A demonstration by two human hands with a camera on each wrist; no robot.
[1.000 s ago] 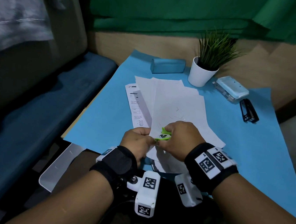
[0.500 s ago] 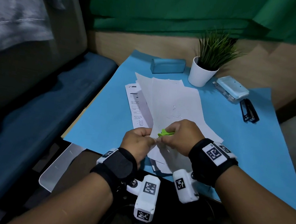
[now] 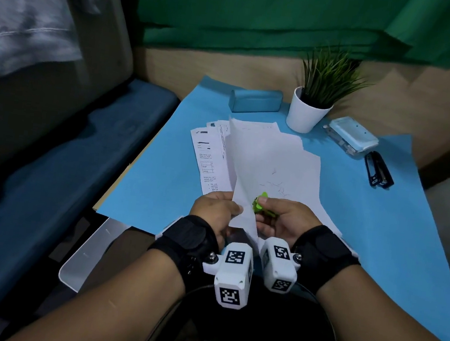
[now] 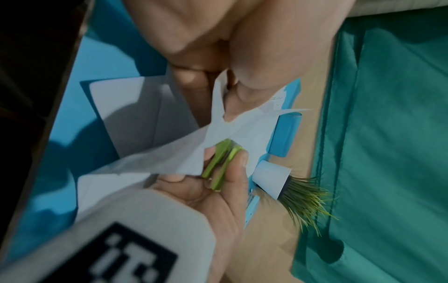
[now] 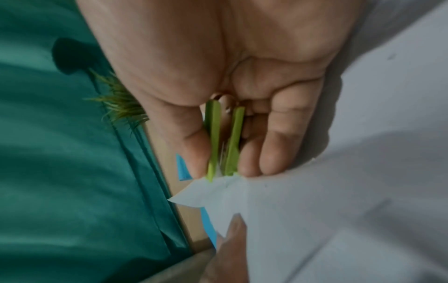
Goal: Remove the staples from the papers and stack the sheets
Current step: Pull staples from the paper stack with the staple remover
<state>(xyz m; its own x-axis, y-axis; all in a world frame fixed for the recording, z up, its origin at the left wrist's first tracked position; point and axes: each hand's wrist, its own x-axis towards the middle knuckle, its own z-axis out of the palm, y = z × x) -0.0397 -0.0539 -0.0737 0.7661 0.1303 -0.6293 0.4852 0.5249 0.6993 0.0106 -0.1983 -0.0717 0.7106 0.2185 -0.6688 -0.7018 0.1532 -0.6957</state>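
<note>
Left hand (image 3: 215,211) pinches the near corner of the papers (image 3: 271,164), thumb and fingers curled on the sheet and lifting it off the blue mat (image 3: 379,228). Right hand (image 3: 282,218) squeezes the green staple remover (image 3: 259,204) between thumb and fingers, its tips at that same corner. The other sheets lie fanned on the mat.

staple: hidden at paper corner (image 5: 225,183) | staple remover (image 3: 261,206) tips: blurred, covered by fingers | printed text on sheets (image 3: 208,163): too small | left wrist view: motion-blurred
</note>
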